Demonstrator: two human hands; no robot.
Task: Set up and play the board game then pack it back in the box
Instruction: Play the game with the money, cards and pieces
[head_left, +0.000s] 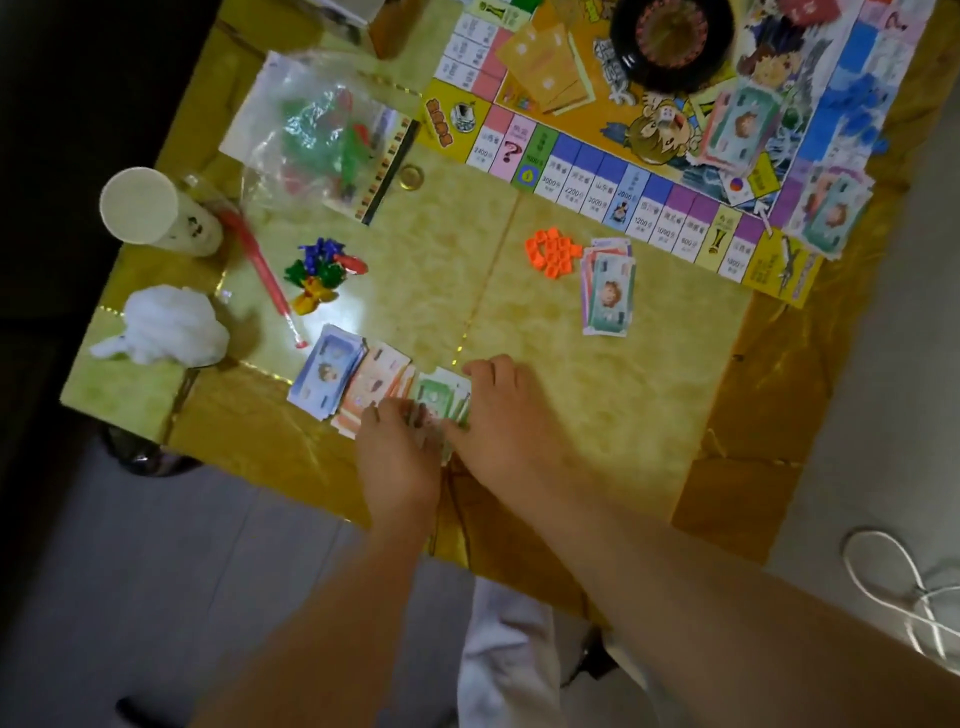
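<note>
tbl (649, 389): yellow marbled top | floor (156, 571): grey tiles | white cord (922, 590) rt

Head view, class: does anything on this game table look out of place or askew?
Yes. A crumpled white tissue and a tall white paper cup sit at the left edge of the table, unrelated to the game. A messy stack of pastel paper banknotes lies skewed across the near right corner of the colourful game board.

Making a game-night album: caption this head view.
Left hand and right hand handle play-money stacks at the table edge, game board beyond.
</note>
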